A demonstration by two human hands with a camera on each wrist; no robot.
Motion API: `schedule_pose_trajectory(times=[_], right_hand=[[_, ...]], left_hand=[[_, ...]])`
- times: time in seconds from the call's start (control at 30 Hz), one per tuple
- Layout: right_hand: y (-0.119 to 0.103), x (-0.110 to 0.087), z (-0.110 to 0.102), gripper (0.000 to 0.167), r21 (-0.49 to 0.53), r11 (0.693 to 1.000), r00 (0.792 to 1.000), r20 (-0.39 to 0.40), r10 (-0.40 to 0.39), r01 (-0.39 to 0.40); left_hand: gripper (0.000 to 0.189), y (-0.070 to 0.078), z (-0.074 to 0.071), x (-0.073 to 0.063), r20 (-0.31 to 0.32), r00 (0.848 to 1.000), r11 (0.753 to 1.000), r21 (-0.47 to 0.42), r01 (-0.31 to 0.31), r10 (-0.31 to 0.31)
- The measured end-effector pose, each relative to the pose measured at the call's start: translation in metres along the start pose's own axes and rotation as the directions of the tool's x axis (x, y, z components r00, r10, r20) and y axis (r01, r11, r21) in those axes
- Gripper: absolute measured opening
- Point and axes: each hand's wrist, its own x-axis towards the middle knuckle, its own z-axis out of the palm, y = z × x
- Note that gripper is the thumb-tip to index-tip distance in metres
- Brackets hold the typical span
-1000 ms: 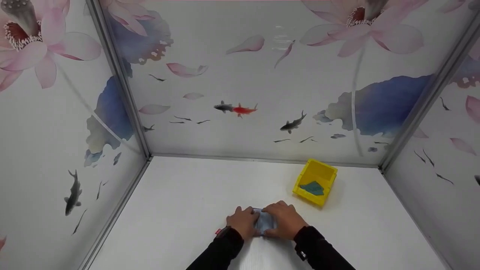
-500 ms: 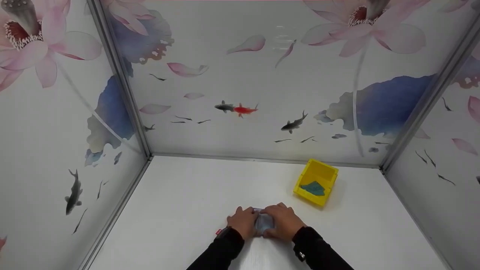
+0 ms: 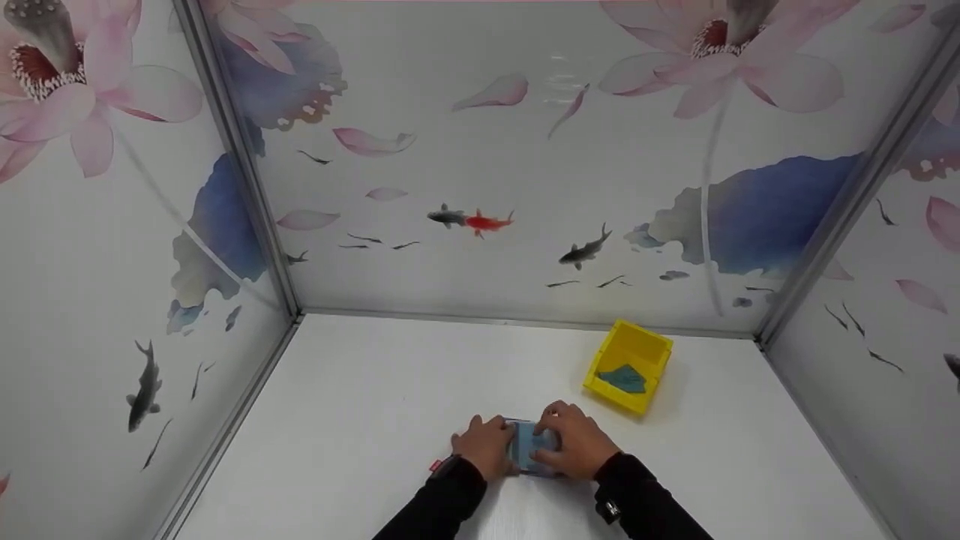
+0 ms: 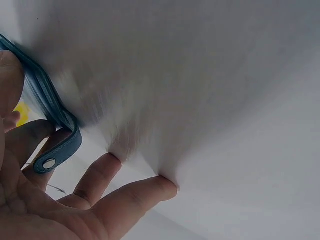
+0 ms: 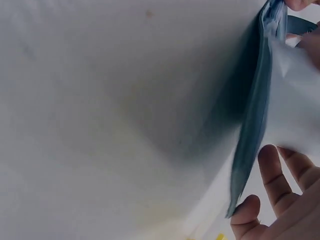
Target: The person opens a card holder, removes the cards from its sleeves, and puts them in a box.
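Observation:
A small blue-teal card holder (image 3: pixel 526 447) lies spread between the two hands, close over the white table, its pale plastic sleeves facing up. The left hand (image 3: pixel 484 448) grips its left side, thumb on top; in the left wrist view a strap (image 4: pixel 65 152) with a metal snap sticks out between the fingers, two of which reach down toward the table. At the right side, the right hand (image 3: pixel 576 442) holds the holder with bent fingers. In the right wrist view its fingertips meet the edge of the teal cover (image 5: pixel 252 115), beside a blurred translucent sleeve (image 5: pixel 295 100).
Beyond the right hand stands a yellow plastic bin (image 3: pixel 615 400) with a dark green crumpled piece (image 3: pixel 624 379) inside. White panels printed with lotus flowers and fish (image 3: pixel 487 220) enclose the table (image 3: pixel 390 375) at the back and both sides.
The right hand has shifted slightly right, and more of the card holder's inside now shows between the hands. The left hand stays in place on the left side.

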Motion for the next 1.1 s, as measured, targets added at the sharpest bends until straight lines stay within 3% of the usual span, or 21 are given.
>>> schedule_pose_trajectory(times=[0.1,0.3,0.43,0.57,0.7,0.83,0.93,1.1], right_hand=[[0.003,-0.002,-0.001,0.032,-0.006,1.000,0.998,-0.057,0.014,-0.014],[0.003,-0.004,-0.001,0.036,-0.052,0.997,0.994,-0.095,0.048,-0.053],[0.005,-0.002,0.001,0.023,-0.130,0.991,0.992,-0.127,0.017,-0.034],[0.008,0.000,0.002,0.004,-0.133,0.991,0.995,-0.093,-0.039,0.026],[0.010,0.001,0.002,0.023,0.005,1.000,1.000,-0.007,-0.028,0.028],[0.012,0.001,0.000,0.040,0.128,0.992,0.998,0.064,0.014,-0.022],[0.012,0.000,0.001,0.053,0.157,0.987,0.996,0.085,0.034,-0.047],[0.011,-0.002,0.004,0.067,0.153,0.988,0.998,0.062,0.002,-0.011]], left_hand=[[0.069,0.002,-0.005,-0.002,0.018,1.000,1.000,-0.005,0.007,-0.007],[0.069,0.006,-0.013,-0.006,0.021,1.000,1.000,-0.019,0.018,-0.018],[0.068,0.006,-0.011,-0.006,0.016,1.000,1.000,-0.019,0.020,-0.020],[0.069,0.006,-0.009,-0.004,0.015,1.000,0.999,-0.026,0.022,-0.022],[0.070,0.005,-0.009,-0.004,0.015,1.000,0.999,-0.027,0.020,-0.019],[0.070,0.005,-0.009,-0.003,0.021,1.000,0.999,-0.029,0.015,-0.014],[0.069,0.005,-0.009,-0.003,0.018,1.000,1.000,-0.025,0.009,-0.008],[0.069,0.003,-0.006,-0.005,-0.002,1.000,1.000,0.001,-0.004,0.004]])
